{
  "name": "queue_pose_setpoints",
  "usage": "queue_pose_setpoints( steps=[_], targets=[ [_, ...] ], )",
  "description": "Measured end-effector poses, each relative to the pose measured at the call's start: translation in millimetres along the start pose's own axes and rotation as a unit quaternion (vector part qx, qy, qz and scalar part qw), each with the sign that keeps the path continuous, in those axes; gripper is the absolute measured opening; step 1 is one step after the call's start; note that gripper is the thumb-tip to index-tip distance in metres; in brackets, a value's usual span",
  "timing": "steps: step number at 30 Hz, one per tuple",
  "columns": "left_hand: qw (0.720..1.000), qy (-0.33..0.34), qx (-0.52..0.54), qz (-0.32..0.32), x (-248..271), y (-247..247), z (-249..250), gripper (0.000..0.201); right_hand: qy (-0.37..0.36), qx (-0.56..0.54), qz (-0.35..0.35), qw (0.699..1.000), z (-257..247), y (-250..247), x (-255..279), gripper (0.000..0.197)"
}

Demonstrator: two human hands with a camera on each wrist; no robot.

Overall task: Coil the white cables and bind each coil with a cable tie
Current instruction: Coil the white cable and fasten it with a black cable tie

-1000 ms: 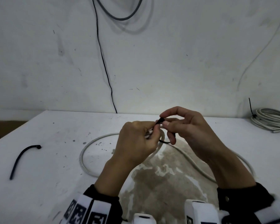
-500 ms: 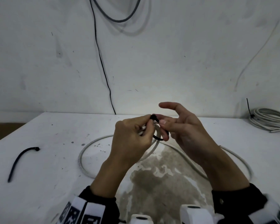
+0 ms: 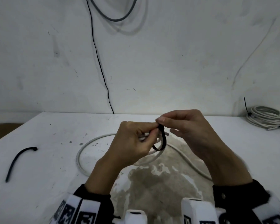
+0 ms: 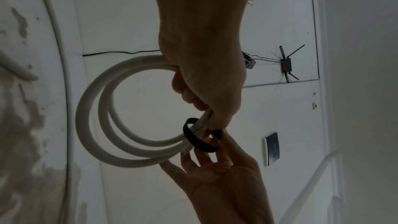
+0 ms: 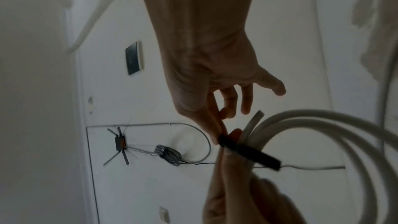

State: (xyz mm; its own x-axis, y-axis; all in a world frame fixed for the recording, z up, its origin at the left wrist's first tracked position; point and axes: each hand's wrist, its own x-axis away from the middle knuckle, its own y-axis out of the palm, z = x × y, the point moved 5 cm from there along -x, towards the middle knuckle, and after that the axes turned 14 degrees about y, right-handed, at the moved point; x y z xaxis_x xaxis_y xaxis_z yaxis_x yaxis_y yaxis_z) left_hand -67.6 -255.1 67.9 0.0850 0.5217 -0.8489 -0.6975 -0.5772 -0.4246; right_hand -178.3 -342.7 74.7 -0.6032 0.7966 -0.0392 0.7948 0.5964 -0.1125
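Above the table, my left hand (image 3: pixel 150 135) grips a small coil of white cable (image 4: pixel 101 125), fingers curled round its bunched turns. A black cable tie (image 3: pixel 162 142) is looped loosely round those turns beside my left fingertips. My right hand (image 3: pixel 160 123) pinches the tie's head (image 5: pixel 224 140) between thumb and forefinger, with its other fingers spread. In the right wrist view the tie's band (image 5: pixel 254 154) crosses the cable coil (image 5: pixel 323 125). The rest of this white cable (image 3: pixel 81 156) trails in a wide loop on the table below my hands.
A spare black cable tie (image 3: pixel 18 160) lies on the white table (image 3: pixel 47 183) at the left. A coil of white cable bound with black ties (image 3: pixel 265 118) sits at the far right by the wall. A thin black wire (image 3: pixel 102 73) hangs down the wall behind.
My right hand has shifted its pinch up onto the tie's head and spread its other fingers. The left hand keeps its grip on the coil.
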Motion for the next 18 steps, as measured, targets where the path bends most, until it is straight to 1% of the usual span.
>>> queue_pose_setpoints(
  steps=[2, 4, 6, 8, 10, 12, 13, 15, 18],
  targets=[
    [1.0, -0.001, 0.018, -0.015, -1.1, 2.0, 2.0, 0.018, 0.035, -0.062, -0.028, 0.997, 3.5, -0.4, -2.6, 0.014],
    [0.999, -0.001, 0.028, -0.027, -1.8, 4.2, 4.8, 0.018, 0.053, -0.131, -0.027, 0.99, 5.7, -2.3, -6.5, 0.019],
    [0.998, 0.001, 0.045, -0.039, -2.6, 8.6, 10.2, 0.021, 0.064, -0.214, 0.003, 0.975, 8.1, -10.9, -11.0, 0.031],
    [0.996, -0.009, 0.082, -0.045, -4.1, 13.3, 15.6, 0.022, 0.073, -0.273, 0.049, 0.958, 12.6, -21.6, -14.9, 0.038],
    [0.991, -0.036, 0.12, -0.044, -3.9, 16.3, 14.4, 0.021, 0.078, -0.299, 0.088, 0.947, 17.0, -25.6, -16.3, 0.031],
    [0.987, -0.061, 0.145, -0.026, -2.4, 16.2, 8.4, 0.028, 0.075, -0.307, 0.101, 0.943, 18.4, -24.8, -17.0, 0.024],
    [0.985, -0.074, 0.153, -0.011, -1.6, 14.3, 5.2, 0.029, 0.078, -0.302, 0.092, 0.946, 18.0, -22.9, -17.3, 0.021],
    [0.984, -0.089, 0.154, 0.016, -1.8, 8.6, 1.0, 0.027, 0.108, -0.267, 0.048, 0.957, 17.8, -17.2, -18.0, 0.015],
    [0.988, -0.089, 0.125, 0.02, -2.9, 2.6, -0.7, 0.029, 0.171, -0.184, -0.062, 0.966, 20.3, -2.7, -13.9, 0.029]
  ],
)
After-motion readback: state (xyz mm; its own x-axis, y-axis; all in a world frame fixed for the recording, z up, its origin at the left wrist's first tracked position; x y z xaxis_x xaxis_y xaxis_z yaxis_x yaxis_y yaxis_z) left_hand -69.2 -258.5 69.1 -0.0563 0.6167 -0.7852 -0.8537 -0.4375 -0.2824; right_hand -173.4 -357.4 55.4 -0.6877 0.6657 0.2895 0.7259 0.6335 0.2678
